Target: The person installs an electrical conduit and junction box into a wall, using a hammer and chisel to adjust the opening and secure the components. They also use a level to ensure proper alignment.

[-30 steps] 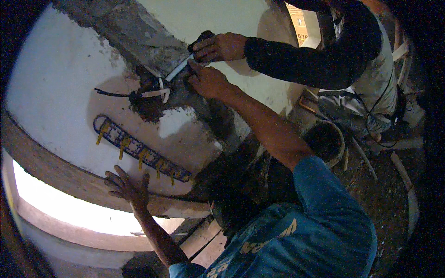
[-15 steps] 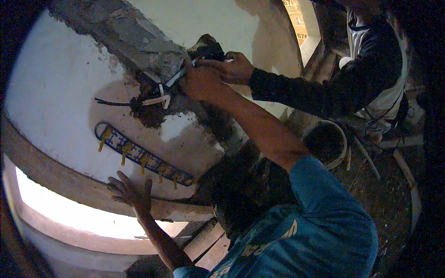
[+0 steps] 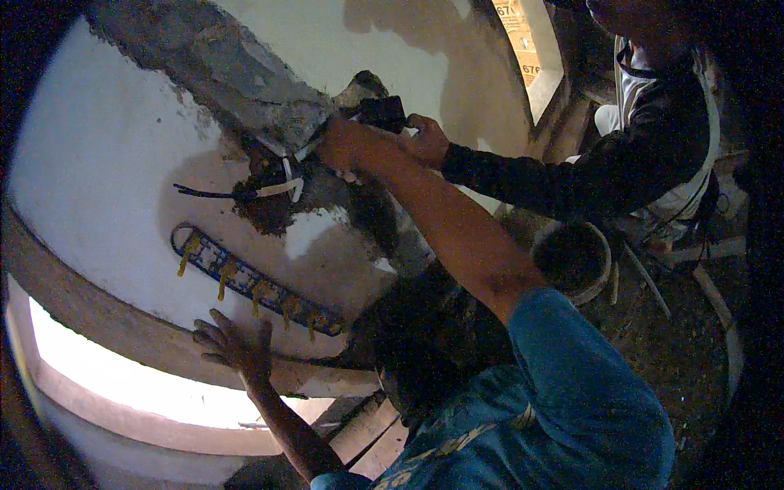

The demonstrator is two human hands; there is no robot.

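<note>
1. The white tube (image 3: 305, 150) is slanting along its long axis, its lower-left end pointing toward the bent white cable (image 3: 296, 181) at the wall (image 3: 98, 147).
2. Our right hand (image 3: 341, 144) is covering its upper-right part; we cannot tell whether the fingers are pinching.
3. Our left hand (image 3: 237, 347) is showing spread fingers, well below the tube.
4. A co-worker's hand (image 3: 426, 142) is holding a dark box (image 3: 384, 113).

find the hook rack (image 3: 258, 282) on the wall (image 3: 90, 163), below the cables (image 3: 273, 190), and the box (image 3: 384, 113) above and right of both. look right for the bucket (image 3: 606, 269) on the floor (image 3: 621, 331), left of loose strips (image 3: 648, 280); lower left, for the opening (image 3: 122, 392) below the rack.
</note>
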